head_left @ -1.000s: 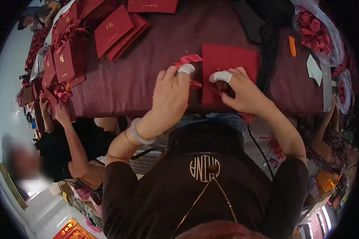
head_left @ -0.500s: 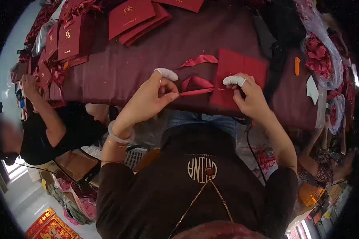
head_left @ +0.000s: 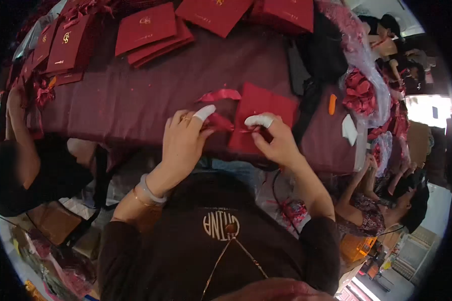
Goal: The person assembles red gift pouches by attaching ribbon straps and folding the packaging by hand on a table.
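Note:
A plain red paper bag (head_left: 268, 103) lies flat near the table's front edge. One red ribbon (head_left: 220, 95) extends loosely from its upper left side. A second ribbon (head_left: 221, 122) runs from the bag's left edge to my left hand (head_left: 182, 140), whose thumb and fingers close on it. My right hand (head_left: 278, 142) rests over the bag's lower part, thumb and forefinger pinched close to the ribbon's base; a bit of ribbon seems to be between them, partly hidden. White covers wrap a finger on each hand.
Red bags with gold print (head_left: 145, 24) lie along the table's far side. An orange-handled tool (head_left: 332, 104), a white scrap (head_left: 349, 129) and plastic-wrapped red ribbon bows (head_left: 359, 93) are on the right. Black cloth (head_left: 319, 55) lies behind the bag. Co-workers sit at both sides.
The view has swung to the right, so the table's things appear farther left. My left hand has turned more upright and drawn closer to the bag, bunching the ribbon. My right hand keeps its pinch.

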`<state>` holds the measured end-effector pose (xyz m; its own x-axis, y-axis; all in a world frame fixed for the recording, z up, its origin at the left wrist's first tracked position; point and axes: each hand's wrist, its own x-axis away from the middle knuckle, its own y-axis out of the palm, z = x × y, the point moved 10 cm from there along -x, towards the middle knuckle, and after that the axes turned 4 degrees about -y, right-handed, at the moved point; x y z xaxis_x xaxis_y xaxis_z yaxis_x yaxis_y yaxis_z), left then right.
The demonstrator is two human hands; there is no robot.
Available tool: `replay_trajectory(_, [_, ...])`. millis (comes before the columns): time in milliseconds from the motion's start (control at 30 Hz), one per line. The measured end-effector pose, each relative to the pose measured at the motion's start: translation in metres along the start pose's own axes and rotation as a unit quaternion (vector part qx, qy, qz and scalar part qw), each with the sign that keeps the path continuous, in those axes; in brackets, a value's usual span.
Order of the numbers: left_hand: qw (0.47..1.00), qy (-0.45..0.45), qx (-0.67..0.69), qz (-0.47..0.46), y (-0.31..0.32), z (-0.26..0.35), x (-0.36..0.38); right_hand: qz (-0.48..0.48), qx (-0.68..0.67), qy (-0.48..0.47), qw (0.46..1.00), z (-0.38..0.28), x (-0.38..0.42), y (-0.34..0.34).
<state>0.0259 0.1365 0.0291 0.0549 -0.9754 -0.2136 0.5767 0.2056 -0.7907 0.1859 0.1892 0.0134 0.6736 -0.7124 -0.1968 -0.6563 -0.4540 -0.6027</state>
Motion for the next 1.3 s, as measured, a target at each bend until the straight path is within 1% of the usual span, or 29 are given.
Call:
replay_trajectory(33, [1.000, -0.005, 0.025, -0.012, 0.004, -0.009, -0.002, 0.007, -0.009, 0.005, 1.000, 0.003, 0.001, 0.000])
replay_trajectory(67, [0.999, -0.016, 0.037, -0.020, 0.002, -0.016, -0.006, 0.016, 0.014, -0.015, 1.000, 0.001, 0.002, -0.002])
replay_trajectory(100, [0.998, -0.021, 0.048, -0.031, -0.002, -0.021, -0.010, 0.010, 0.016, -0.003, 1.000, -0.001, 0.001, -0.004])
replay_trajectory(167, [0.998, -0.029, 0.055, -0.033, -0.014, -0.030, -0.015, 0.012, -0.015, -0.013, 1.000, -0.004, 0.001, -0.005])
replay_trajectory(200, [0.994, -0.033, 0.090, -0.048, -0.017, -0.037, -0.016, 0.007, -0.001, -0.018, 1.000, -0.001, 0.002, -0.003])
replay_trajectory(233, [0.990, -0.042, 0.120, -0.068, -0.017, -0.043, -0.015, -0.009, -0.033, -0.003, 0.999, 0.004, 0.003, 0.001])
replay_trajectory(300, [0.997, -0.049, 0.026, 0.044, -0.037, -0.051, -0.012, 0.004, -0.024, -0.021, 0.999, 0.000, 0.003, 0.001])
replay_trajectory(333, [0.993, -0.037, -0.043, 0.105, -0.050, -0.037, -0.009, -0.001, -0.024, -0.021, 0.999, 0.000, 0.005, 0.002])
replay_trajectory(400, [0.983, 0.003, 0.048, 0.178, -0.055, -0.006, -0.004, -0.034, -0.012, -0.015, 0.999, 0.003, 0.004, 0.007])
replay_trajectory(433, [0.984, 0.043, 0.080, 0.156, -0.044, 0.014, -0.005, -0.046, -0.016, -0.006, 0.999, 0.005, 0.005, 0.010])
replay_trajectory(467, [0.983, 0.045, 0.147, 0.097, -0.029, 0.029, -0.006, -0.037, -0.013, -0.008, 0.999, 0.006, 0.005, 0.009])
replay_trajectory(500, [0.988, 0.058, 0.126, 0.072, -0.013, 0.040, -0.008, -0.026, -0.001, -0.032, 0.999, 0.002, 0.005, 0.007])
replay_trajectory(533, [0.985, 0.085, 0.138, 0.050, -0.002, 0.051, -0.010, -0.015, 0.010, -0.055, 0.998, -0.002, 0.005, 0.006])
replay_trajectory(567, [0.985, 0.092, 0.140, 0.049, -0.001, 0.053, -0.012, -0.010, 0.014, -0.055, 0.998, -0.001, 0.006, 0.006])
replay_trajectory(633, [0.988, 0.136, 0.066, -0.022, 0.017, 0.061, -0.015, -0.011, 0.005, -0.055, 0.998, 0.000, 0.007, 0.007])
replay_trajectory(667, [0.986, 0.142, 0.082, 0.009, 0.019, 0.055, -0.014, -0.005, 0.007, -0.054, 0.998, 0.000, 0.008, 0.004])
replay_trajectory(700, [0.986, 0.147, 0.081, 0.007, 0.023, 0.056, -0.015, -0.012, 0.009, -0.047, 0.999, 0.000, 0.009, 0.006])
replay_trajectory(767, [0.983, 0.023, 0.174, -0.045, 0.034, 0.035, -0.022, -0.014, 0.005, -0.041, 0.999, 0.000, 0.008, 0.008])
replay_trajectory(800, [0.984, -0.009, 0.159, -0.077, 0.038, 0.035, -0.024, -0.011, 0.013, -0.042, 0.999, 0.000, 0.008, 0.008])
replay_trajectory(833, [0.985, -0.008, 0.156, -0.078, 0.038, 0.034, -0.024, -0.007, 0.022, -0.042, 0.999, 0.000, 0.008, 0.007])
replay_trajectory(867, [0.978, -0.036, 0.183, -0.094, 0.043, 0.029, -0.024, -0.005, 0.020, -0.043, 0.999, -0.001, 0.007, 0.006])
replay_trajectory(900, [0.969, -0.063, 0.210, -0.110, 0.048, 0.023, -0.022, -0.026, 0.009, -0.025, 0.999, 0.001, 0.006, 0.009])
replay_trajectory(933, [0.970, -0.060, 0.209, -0.113, 0.050, 0.021, -0.020, -0.047, -0.003, -0.005, 0.999, 0.004, 0.006, 0.013])
replay_trajectory(1000, [0.989, 0.086, 0.118, 0.031, 0.020, 0.042, -0.014, -0.031, 0.002, -0.021, 0.999, 0.002, 0.006, 0.012])
replay_trajectory(1100, [0.991, 0.104, 0.088, 0.010, 0.004, 0.050, -0.005, -0.008, 0.006, -0.045, 0.999, -0.001, 0.007, 0.010])
replay_trajectory(1133, [0.993, 0.061, 0.087, -0.056, 0.012, 0.044, -0.004, -0.001, 0.004, -0.056, 0.998, -0.003, 0.007, 0.009])
replay_trajectory(1167, [0.993, 0.063, 0.086, -0.060, 0.014, 0.040, -0.003, 0.003, 0.003, -0.054, 0.999, -0.003, 0.007, 0.008])
replay_trajectory(1233, [0.990, 0.104, 0.077, -0.059, 0.017, 0.035, -0.001, -0.013, -0.014, -0.045, 0.999, -0.002, 0.006, 0.012])
replay_trajectory(1300, [0.989, 0.096, 0.097, -0.061, 0.016, 0.029, -0.002, -0.005, -0.013, -0.047, 0.999, -0.001, 0.008, 0.013])
